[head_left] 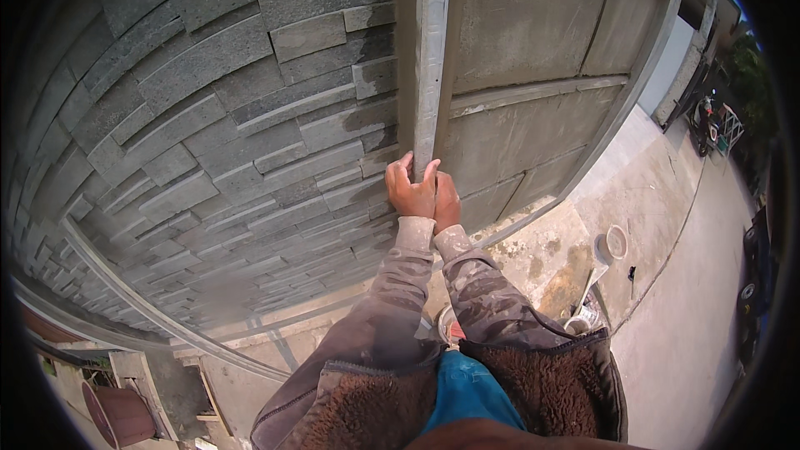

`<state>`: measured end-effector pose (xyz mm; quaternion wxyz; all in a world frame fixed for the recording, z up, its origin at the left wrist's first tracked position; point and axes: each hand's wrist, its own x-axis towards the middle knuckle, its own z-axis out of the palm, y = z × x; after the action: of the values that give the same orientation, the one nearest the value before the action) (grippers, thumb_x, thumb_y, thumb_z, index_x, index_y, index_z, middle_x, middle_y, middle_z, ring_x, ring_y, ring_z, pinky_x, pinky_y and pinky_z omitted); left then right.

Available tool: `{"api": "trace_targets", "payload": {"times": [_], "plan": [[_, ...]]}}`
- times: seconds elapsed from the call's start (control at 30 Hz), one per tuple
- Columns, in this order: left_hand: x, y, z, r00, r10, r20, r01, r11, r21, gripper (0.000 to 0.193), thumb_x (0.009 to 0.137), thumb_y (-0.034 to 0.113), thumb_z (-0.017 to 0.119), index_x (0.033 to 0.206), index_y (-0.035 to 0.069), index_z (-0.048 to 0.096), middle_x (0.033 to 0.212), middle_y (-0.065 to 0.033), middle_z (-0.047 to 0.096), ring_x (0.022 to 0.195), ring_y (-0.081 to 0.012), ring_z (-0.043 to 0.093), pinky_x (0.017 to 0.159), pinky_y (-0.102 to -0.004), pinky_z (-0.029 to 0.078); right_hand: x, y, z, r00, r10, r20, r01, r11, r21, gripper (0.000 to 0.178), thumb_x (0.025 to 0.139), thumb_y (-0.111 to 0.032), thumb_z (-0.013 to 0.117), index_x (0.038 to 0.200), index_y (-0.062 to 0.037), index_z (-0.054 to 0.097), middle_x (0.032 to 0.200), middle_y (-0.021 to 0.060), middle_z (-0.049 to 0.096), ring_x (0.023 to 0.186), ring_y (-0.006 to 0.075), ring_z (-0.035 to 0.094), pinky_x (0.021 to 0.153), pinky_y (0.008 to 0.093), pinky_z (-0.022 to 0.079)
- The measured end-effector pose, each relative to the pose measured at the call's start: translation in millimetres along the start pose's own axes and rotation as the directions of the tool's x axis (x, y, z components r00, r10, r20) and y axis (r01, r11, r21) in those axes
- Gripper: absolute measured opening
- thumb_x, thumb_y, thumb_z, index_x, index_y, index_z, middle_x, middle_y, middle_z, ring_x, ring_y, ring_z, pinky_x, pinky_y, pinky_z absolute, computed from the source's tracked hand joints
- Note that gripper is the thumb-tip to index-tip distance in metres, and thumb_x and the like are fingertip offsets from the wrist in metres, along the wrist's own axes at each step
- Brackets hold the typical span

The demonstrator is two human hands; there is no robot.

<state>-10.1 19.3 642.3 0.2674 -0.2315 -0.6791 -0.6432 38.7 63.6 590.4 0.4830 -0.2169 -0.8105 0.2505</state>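
Note:
A long pale straightedge stands upright against the wall where the grey stacked-stone cladding meets the smooth plastered panels. My left hand grips its lower end, fingers wrapped around both sides. Just behind it, my right hand presses against the same straightedge and the plaster; its fingers are mostly hidden by the left hand. Both sleeves are dusty.
A white bucket and a long-handled tool lie on the stained concrete at the right. A second container shows between my arms. A dark red bin stands lower left. Vehicles are parked far right.

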Motion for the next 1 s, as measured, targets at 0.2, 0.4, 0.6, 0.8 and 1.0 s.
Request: {"api": "trace_targets", "payload": {"times": [0.2, 0.4, 0.6, 0.8, 1.0], "plan": [[7.3, 9.9, 1.5, 1.0, -0.021, 0.01, 0.02, 0.998, 0.062, 0.052, 0.072, 0.029, 0.094, 0.106, 0.002, 0.065, 0.102, -0.0083, 0.063, 0.09, -0.0258, 0.068, 0.081, -0.0398, 0.056, 4.9, 0.8, 0.2, 0.997, 0.073, 0.036, -0.074, 0.997, 0.028, 0.033, 0.09, -0.024, 0.073, 0.118, -0.0102, 0.061, 0.108, 0.0152, 0.065, 0.102, 0.0385, 0.065, 0.083, 0.0486, 0.052], [9.0, 13.0, 1.6, 1.0, -0.021, -0.002, 0.021, 0.994, 0.106, 0.052, 0.071, 0.031, 0.094, 0.105, 0.004, 0.065, 0.102, -0.0072, 0.064, 0.089, -0.0254, 0.068, 0.079, -0.0402, 0.056, 8.9, -3.4, 6.4, 0.994, 0.103, 0.037, -0.1, 0.993, -0.058, 0.03, 0.085, -0.021, 0.076, 0.103, -0.006, 0.058, 0.1, 0.0144, 0.063, 0.094, 0.0378, 0.065, 0.076, 0.0495, 0.051], [7.1, 6.0, 6.4, 0.999, 0.022, -0.041, -0.018, 0.994, 0.11, 0.046, 0.071, 0.027, 0.094, 0.1, 0.003, 0.068, 0.096, -0.0073, 0.066, 0.084, -0.025, 0.069, 0.075, -0.0389, 0.057, 3.8, 7.0, 13.7, 0.997, 0.06, -0.051, -0.059, 0.998, 0.019, 0.027, 0.085, -0.018, 0.076, 0.101, -0.0061, 0.059, 0.098, 0.0141, 0.064, 0.092, 0.037, 0.066, 0.075, 0.0483, 0.052], [8.0, 3.2, 9.5, 0.995, 0.068, -0.074, -0.062, 0.994, 0.086, 0.041, 0.07, 0.021, 0.095, 0.096, 0.001, 0.07, 0.094, -0.0073, 0.065, 0.082, -0.0228, 0.068, 0.072, -0.0359, 0.058, 4.8, 8.8, 14.7, 0.996, 0.036, -0.084, -0.033, 0.999, 0.035, 0.025, 0.084, -0.015, 0.076, 0.1, -0.0056, 0.059, 0.097, 0.0138, 0.064, 0.091, 0.0367, 0.066, 0.075, 0.048, 0.052], [7.1, 3.9, 8.0, 0.995, 0.077, -0.071, -0.07, 0.993, 0.096, 0.039, 0.071, 0.018, 0.094, 0.096, 0.0, 0.071, 0.093, -0.0073, 0.065, 0.081, -0.0225, 0.068, 0.071, -0.0352, 0.058, 4.2, 9.1, 17.9, 0.993, 0.051, -0.102, -0.048, 0.998, 0.035, 0.023, 0.084, -0.012, 0.075, 0.099, -0.006, 0.059, 0.096, 0.0134, 0.064, 0.09, 0.0362, 0.066, 0.074, 0.0471, 0.052]]}}
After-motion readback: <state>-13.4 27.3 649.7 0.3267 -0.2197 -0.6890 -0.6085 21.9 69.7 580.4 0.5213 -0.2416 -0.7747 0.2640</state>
